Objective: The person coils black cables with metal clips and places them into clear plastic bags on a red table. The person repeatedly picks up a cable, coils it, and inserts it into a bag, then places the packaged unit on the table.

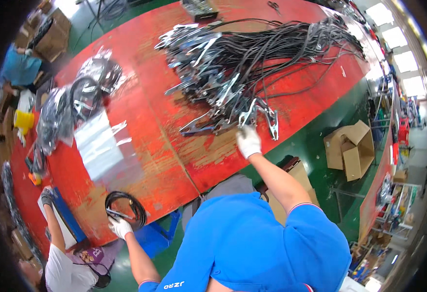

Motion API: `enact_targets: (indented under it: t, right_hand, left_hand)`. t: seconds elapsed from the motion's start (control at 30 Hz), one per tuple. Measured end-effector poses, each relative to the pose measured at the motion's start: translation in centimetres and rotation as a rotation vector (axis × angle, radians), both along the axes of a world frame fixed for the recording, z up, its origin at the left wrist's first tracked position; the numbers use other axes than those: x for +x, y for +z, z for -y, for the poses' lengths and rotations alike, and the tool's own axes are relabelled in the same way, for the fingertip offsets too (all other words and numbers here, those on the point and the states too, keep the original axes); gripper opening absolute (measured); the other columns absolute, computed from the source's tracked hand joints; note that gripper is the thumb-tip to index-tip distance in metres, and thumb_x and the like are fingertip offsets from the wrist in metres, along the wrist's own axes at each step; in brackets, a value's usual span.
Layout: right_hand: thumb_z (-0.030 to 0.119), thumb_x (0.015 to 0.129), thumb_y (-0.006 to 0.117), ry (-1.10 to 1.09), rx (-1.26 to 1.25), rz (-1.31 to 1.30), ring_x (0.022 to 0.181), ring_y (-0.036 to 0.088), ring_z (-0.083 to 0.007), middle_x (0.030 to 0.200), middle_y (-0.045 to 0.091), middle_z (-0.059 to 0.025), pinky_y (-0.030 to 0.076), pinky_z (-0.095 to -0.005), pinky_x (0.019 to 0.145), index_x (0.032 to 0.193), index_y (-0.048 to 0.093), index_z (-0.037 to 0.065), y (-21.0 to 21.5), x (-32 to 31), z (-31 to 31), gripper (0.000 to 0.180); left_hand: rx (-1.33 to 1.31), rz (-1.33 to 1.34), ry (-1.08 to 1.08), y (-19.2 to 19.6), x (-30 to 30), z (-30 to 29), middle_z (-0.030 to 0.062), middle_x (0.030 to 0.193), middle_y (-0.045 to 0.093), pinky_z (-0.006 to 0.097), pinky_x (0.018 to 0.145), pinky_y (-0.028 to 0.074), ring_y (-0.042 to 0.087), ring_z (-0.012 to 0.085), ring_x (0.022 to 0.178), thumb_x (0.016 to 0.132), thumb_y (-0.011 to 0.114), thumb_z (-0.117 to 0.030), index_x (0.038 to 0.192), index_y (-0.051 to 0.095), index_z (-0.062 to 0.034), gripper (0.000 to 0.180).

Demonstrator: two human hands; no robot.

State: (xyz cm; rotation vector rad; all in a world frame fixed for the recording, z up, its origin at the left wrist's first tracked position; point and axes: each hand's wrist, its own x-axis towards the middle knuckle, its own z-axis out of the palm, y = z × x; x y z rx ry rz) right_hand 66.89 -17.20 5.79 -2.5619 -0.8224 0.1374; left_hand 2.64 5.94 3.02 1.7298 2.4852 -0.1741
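One cable coil [126, 207] lies under the clenched left hand [120, 227] at the counter's [174, 160] near edge; the right hand [248, 141] grips a clamp [250, 116] from the big untouched pile [233, 63].

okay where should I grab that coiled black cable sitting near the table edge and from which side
Grip the coiled black cable across its bundled loop, coming from the table's near edge, where the left hand already rests; the loop lies flat, its strands gathered together there.
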Motion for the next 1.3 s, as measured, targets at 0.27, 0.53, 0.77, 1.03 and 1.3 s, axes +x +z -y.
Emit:
enact_targets:
  t: [0.27,0.53,0.77,1.03,1.3]
  right_hand:
    - [0.036,0.092,0.071,-0.247,0.082,-0.104,0.111,0.066,-0.0413,0.122,0.066,-0.0196,0.053,-0.0507,0.097,0.125,0.067,0.014,0.8,16.7,4.8,0.04]
    - [0.034,0.096,0.062,0.217,0.22,-0.405,0.109,0.068,-0.0396,0.113,0.073,-0.0199,0.054,-0.0466,0.097,0.115,0.074,0.009,1.6,20.9,-1.0,0.034]
    - [0.028,0.097,0.061,0.311,0.243,-0.554,0.111,0.068,-0.0381,0.117,0.073,-0.0177,0.053,-0.0449,0.096,0.113,0.075,0.008,4.4,20.0,6.4,0.029]
    - [0.023,0.099,0.064,-0.02,0.194,-0.679,0.105,0.074,-0.0266,0.11,0.076,-0.0168,0.056,-0.0353,0.094,0.117,0.073,0.003,3.4,20.1,19.4,0.028]
    - [0.018,0.104,0.062,-0.169,0.57,-0.769,0.074,0.059,-0.0076,0.089,0.069,-0.0029,0.05,-0.0271,0.066,0.119,0.07,0.0,2.5,24.1,15.7,0.025]
  left_hand:
    - [0.357,0.369,-0.475,4.0,29.0,5.8,0.0257,0.137,0.061,0.048,0.115,0.041,0.055,0.0407,0.132,0.091,0.065,-0.012,0.132,0.064,0.0014,0.043]
    - [0.338,0.711,-1.294,13.4,67.4,8.3,0.0174,0.12,0.07,0.045,0.097,0.053,0.066,0.0376,0.112,0.088,0.077,-0.014,0.122,0.07,-0.0052,0.036]
    - [0.08,-0.111,-1.219,7.1,80.9,4.6,0.0147,0.093,0.078,0.045,0.076,0.06,0.077,0.0323,0.086,0.091,0.058,-0.017,0.096,0.075,-0.0109,0.019]
    - [-0.117,0.302,-1.216,15.4,82.3,4.2,0.0204,0.087,0.074,0.052,0.074,0.055,0.073,0.0386,0.083,0.103,0.055,-0.042,0.102,0.065,-0.0019,0.041]
    - [-1.289,1.629,-0.221,19.4,84.7,5.4,0.0,0.08,0.061,0.033,0.058,0.049,0.055,0.0129,0.064,0.108,0.055,-0.025,0.119,0.064,-0.0075,0.023]
